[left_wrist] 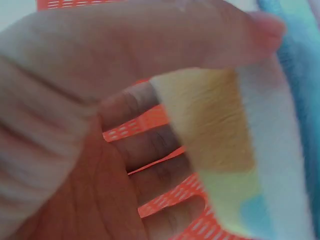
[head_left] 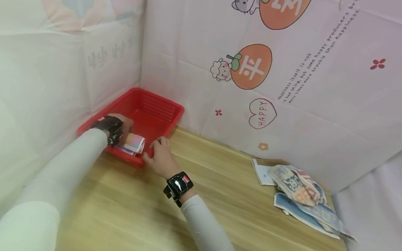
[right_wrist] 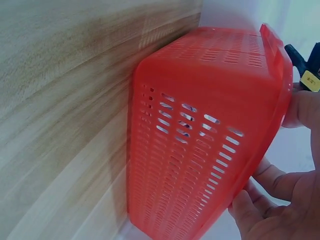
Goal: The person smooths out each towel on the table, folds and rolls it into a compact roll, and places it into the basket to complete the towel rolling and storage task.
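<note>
My left hand (head_left: 126, 125) reaches down into a red plastic basket (head_left: 150, 122) in the far left corner. It pinches a folded small towel (left_wrist: 215, 125) with orange, green, blue and white patches, thumb on top and fingers behind. In the head view the folded towel (head_left: 134, 141) lies at the near end inside the basket, over another folded cloth (head_left: 126, 150). My right hand (head_left: 161, 158) grips the basket's near right rim. Seen from the right wrist, its fingers (right_wrist: 247, 207) bend at the rim, outside the slotted wall (right_wrist: 200, 135).
On the right of the wooden table (head_left: 215, 207) lies a loose pile of printed cloths (head_left: 295, 187), a blue-edged one underneath. White printed fabric walls (head_left: 198, 72) stand behind and on both sides, close to the basket's left side.
</note>
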`<state>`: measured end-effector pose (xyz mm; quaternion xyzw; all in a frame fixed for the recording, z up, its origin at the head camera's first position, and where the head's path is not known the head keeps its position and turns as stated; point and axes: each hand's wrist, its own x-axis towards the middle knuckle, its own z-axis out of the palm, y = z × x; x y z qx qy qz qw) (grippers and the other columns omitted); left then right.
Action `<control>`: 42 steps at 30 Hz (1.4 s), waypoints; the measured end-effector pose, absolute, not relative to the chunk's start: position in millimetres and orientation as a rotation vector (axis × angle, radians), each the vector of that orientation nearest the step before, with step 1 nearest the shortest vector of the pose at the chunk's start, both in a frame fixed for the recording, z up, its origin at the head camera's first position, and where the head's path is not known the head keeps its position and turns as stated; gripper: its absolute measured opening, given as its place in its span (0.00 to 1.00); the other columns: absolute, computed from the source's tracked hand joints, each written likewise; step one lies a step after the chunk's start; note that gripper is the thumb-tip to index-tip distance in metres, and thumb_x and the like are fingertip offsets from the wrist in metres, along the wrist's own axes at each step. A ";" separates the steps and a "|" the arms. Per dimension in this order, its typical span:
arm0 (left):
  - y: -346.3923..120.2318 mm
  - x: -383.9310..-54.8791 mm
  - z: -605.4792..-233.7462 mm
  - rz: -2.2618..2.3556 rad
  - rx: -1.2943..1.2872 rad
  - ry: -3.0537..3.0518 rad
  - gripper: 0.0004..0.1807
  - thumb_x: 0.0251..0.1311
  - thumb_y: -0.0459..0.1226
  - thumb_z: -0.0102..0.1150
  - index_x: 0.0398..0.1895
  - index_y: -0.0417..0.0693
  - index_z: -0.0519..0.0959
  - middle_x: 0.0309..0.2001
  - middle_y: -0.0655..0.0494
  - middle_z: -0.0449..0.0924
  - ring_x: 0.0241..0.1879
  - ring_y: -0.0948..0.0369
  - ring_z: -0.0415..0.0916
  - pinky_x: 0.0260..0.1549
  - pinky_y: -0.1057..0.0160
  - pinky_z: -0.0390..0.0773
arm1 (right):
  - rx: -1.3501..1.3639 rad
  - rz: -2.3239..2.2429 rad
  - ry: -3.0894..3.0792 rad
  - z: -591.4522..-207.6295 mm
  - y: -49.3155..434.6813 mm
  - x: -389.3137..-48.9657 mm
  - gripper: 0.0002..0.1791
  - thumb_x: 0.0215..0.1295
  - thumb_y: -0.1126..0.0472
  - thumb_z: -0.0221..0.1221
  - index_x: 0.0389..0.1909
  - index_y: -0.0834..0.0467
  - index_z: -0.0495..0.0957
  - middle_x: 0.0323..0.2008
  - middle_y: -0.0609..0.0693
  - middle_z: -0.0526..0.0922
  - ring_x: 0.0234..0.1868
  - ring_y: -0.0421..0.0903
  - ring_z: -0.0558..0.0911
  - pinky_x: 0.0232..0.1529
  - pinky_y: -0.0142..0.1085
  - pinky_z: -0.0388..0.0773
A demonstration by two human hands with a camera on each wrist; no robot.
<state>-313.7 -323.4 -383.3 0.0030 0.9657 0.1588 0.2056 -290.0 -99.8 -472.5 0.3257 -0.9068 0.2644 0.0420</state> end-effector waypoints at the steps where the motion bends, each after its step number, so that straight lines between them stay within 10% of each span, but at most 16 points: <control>1: -318.1 -316.4 -381.4 0.471 0.007 2.681 0.30 0.45 0.34 0.73 0.56 0.49 0.78 0.44 0.47 0.81 0.44 0.48 0.75 0.31 0.56 0.79 | 0.993 0.799 -2.783 -472.7 -95.8 -290.6 0.11 0.67 0.53 0.60 0.35 0.56 0.73 0.52 0.52 0.69 0.57 0.48 0.65 0.54 0.34 0.73; 16: -209.7 -360.5 -390.5 0.944 0.683 2.895 0.29 0.58 0.30 0.68 0.64 0.36 0.74 0.61 0.38 0.78 0.63 0.43 0.73 0.63 0.42 0.73 | 1.003 0.814 -2.683 -461.2 -2.2 -294.3 0.15 0.70 0.59 0.59 0.52 0.64 0.77 0.54 0.58 0.75 0.57 0.51 0.75 0.60 0.41 0.75; 42: -46.0 -292.3 -484.1 1.741 0.787 2.624 0.26 0.61 0.27 0.64 0.64 0.39 0.74 0.55 0.38 0.81 0.54 0.43 0.78 0.57 0.39 0.75 | 0.219 0.646 -2.904 -485.6 323.5 -318.6 0.28 0.67 0.65 0.60 0.65 0.72 0.68 0.61 0.73 0.68 0.63 0.68 0.69 0.63 0.59 0.69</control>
